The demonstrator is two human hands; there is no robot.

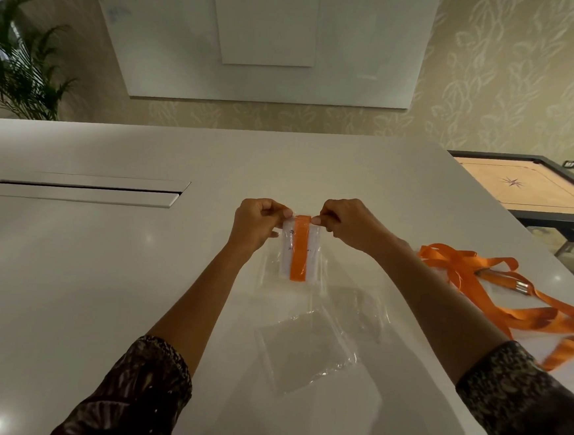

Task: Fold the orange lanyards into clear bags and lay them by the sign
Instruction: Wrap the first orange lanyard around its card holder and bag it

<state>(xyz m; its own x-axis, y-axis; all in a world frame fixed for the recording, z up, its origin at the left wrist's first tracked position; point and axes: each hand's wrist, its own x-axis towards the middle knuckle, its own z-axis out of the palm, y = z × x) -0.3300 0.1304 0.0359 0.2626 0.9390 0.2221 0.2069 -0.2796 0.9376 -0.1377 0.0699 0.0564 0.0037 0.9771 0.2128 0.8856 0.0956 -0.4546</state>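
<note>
Left hand (256, 223): pinches bag (297, 249) top
Right hand (345, 223): pinches bag top
Lanyards (499, 289): loose, right of bag

View: one wide-angle head camera.
Position: on the person's head, above the near side of the white table (102, 271).
Direction: forward and down, across the table toward the far wall (495, 79).
Nearness: close; forearms (204, 296) enter from the bottom edge.
Frame centre: left hand (255, 224) and right hand (346, 224) holding a clear bag (286, 251).
</note>
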